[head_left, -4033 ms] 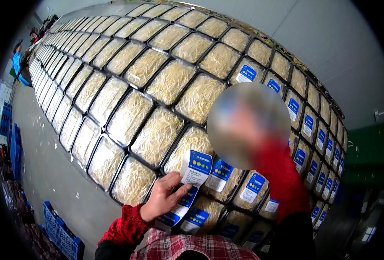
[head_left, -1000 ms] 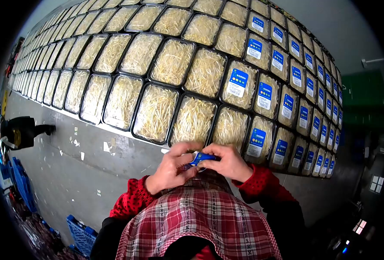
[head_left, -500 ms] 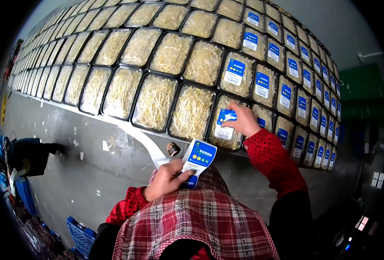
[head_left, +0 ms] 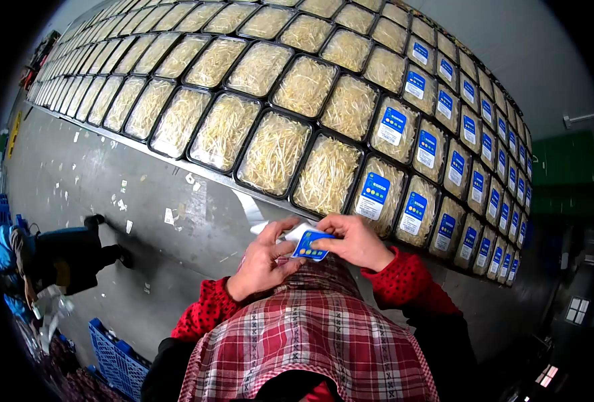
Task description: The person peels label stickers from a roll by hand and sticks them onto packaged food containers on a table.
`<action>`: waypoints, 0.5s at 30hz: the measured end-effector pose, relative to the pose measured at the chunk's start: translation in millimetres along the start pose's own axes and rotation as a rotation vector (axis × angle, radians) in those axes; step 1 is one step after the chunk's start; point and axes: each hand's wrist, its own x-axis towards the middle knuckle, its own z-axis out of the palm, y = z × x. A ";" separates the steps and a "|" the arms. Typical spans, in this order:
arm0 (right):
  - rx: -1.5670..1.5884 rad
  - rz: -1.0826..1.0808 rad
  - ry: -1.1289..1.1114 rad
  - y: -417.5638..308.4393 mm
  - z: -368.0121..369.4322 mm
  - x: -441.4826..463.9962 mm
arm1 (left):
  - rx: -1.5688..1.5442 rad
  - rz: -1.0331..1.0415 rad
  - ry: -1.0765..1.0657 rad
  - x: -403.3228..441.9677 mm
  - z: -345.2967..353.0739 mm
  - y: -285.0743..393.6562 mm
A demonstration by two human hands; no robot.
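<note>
Both hands meet over the apron, just below the near edge of the trays. My left hand (head_left: pixel 262 261) is closed on a strip of blue-and-white labels (head_left: pixel 305 242), and its white backing (head_left: pixel 250 206) trails up toward the table edge. The fingers of my right hand (head_left: pixel 356 242) pinch the blue label at the strip's right end. Above them lies a clear-wrapped black tray of sprouts (head_left: pixel 327 175) with no label. To its right, another sprout tray (head_left: pixel 376 194) bears a blue-and-white label.
Rows of sprout trays (head_left: pixel 216 130) cover the table, labelled on the right side. A co-worker in blue and black (head_left: pixel 62 258) bends at the left. A blue pallet (head_left: pixel 117 362) lies lower left on the grey floor (head_left: pixel 156 234), among paper scraps.
My right hand has left the near tray, which now shows a flat label, and come back to the strip in my left hand. The view has shifted, and the co-worker shows more fully.
</note>
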 end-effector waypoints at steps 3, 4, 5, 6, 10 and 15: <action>-0.213 -0.091 0.011 -19.7 12.5 0.1 | -0.108 -0.112 -0.080 -3.9 -12.1 5.4; -0.218 -0.095 0.009 -23.5 12.8 2.2 | -0.151 -0.301 -0.100 -8.1 -12.6 2.5; -0.278 -0.164 0.034 -27.1 11.2 4.7 | -0.196 -0.492 -0.121 -13.8 -11.1 0.7; -0.335 -0.233 0.060 -31.6 8.2 7.8 | -0.447 -0.519 0.017 -24.3 -2.8 3.6; -0.309 -0.221 0.378 -69.9 -74.8 68.5 | -0.347 -0.527 -0.014 -64.2 -3.0 -12.7; -0.722 -0.097 0.343 33.4 -74.7 117.3 | -0.389 -0.532 0.102 -60.3 -11.9 -18.4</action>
